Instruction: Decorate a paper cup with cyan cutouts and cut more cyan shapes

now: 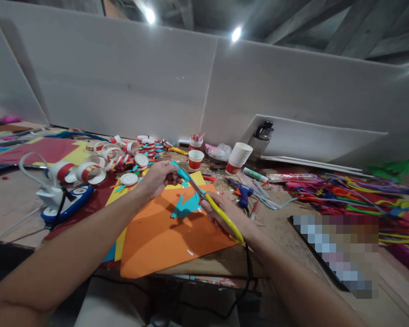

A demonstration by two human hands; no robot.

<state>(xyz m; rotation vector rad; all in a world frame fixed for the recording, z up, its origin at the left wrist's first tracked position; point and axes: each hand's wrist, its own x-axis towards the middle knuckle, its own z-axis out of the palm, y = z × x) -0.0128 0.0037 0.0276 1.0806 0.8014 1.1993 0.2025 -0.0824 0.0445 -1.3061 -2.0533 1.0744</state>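
My left hand (159,178) pinches a narrow strip of turquoise paper (180,170) between thumb and fingers, above the orange sheet. In my right hand (221,210) is a pair of scissors (221,213) with yellow handles, its blades pointing up and left at the strip's lower end. Whether the blades touch the paper is hard to make out. Beneath the hands, turquoise paper pieces (188,204) lie on a large orange sheet (163,245). Yellow and dark red sheets stick out from under it on the left.
Cut paper-cup rings (90,174) spread at the left, beside a blue power strip (68,204). Behind the hands stand a paper cup (196,160) and a cup stack (238,159). A blue glue gun (245,196), a bundle of colourful pipe cleaners (354,195) and a pixelated tablet-like object are on the right.
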